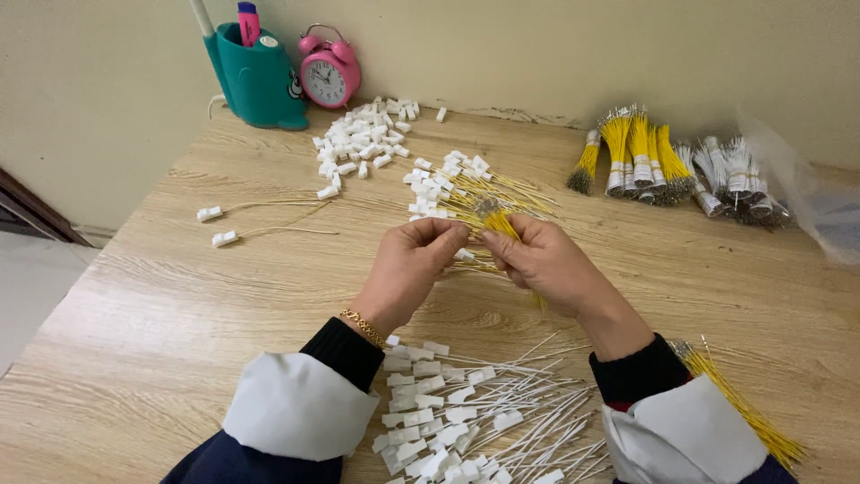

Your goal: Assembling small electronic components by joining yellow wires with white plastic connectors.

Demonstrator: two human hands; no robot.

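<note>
both hands pinched on yellow wires, white connectors and pink clock beyond

A pink alarm clock stands beside a teal pen holder at the wooden table's far edge.

Light wooden bench against a plain cream wall

The bench shows pale grain under soft, even light; the wall meets it along a chipped edge at 12 o'clock, and pale floor with a dark skirting strip lies at 9 o'clock.
</note>
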